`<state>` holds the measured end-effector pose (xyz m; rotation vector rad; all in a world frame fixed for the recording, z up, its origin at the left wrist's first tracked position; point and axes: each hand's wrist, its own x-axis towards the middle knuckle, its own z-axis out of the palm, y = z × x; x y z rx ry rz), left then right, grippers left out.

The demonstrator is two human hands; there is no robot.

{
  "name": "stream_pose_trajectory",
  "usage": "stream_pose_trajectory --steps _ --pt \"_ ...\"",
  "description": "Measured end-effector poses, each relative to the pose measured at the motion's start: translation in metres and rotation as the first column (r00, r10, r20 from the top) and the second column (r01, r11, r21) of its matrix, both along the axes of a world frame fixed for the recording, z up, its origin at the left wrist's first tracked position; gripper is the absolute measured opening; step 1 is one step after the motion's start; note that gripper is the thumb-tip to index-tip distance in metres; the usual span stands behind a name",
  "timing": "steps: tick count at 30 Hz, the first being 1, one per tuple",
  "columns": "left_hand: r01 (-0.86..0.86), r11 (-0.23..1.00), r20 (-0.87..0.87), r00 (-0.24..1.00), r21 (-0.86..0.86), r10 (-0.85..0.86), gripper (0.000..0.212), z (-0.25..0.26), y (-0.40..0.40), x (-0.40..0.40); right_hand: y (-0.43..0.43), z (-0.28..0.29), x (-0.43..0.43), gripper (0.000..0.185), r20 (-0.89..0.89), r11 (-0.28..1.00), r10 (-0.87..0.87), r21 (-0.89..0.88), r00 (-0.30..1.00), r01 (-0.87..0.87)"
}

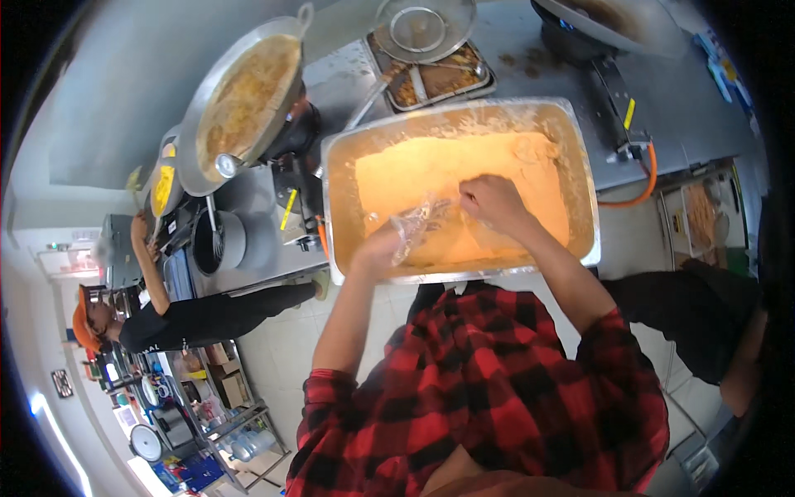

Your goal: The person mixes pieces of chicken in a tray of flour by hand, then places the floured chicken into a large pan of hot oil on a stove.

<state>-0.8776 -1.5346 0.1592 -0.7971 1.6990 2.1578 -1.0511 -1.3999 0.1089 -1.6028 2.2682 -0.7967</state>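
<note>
A large rectangular metal pan holds a bed of orange powder, likely seasoned flour. My left hand is over the powder, covered by a clear plastic glove, its fingers stretched toward the right. Close to those fingertips, my right hand is curled like a fist above the powder. Something translucent hangs under the right wrist, too blurred to name. Whether the right fingers pinch anything is hidden. A clump of powder rises in the pan's far right corner.
Left of the pan, a wok of bubbling oil with a dial thermometer sits on a burner. Beyond stand a strainer and a tray of fried bits. Another wok is at right. People stand at left and right.
</note>
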Motion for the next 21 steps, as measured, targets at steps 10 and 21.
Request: stream_pose_trajectory --steps 10,21 --pt "0.167 0.805 0.159 0.983 -0.570 -0.091 0.050 0.048 -0.010 0.032 -0.024 -0.018 -0.007 0.022 -0.076 0.993 -0.096 0.062 0.992 0.100" --pt "0.159 0.393 0.050 0.961 -0.906 -0.273 0.021 -0.012 -0.026 0.064 0.029 0.009 0.001 0.035 0.150 0.959 -0.213 0.220 0.965 0.178"
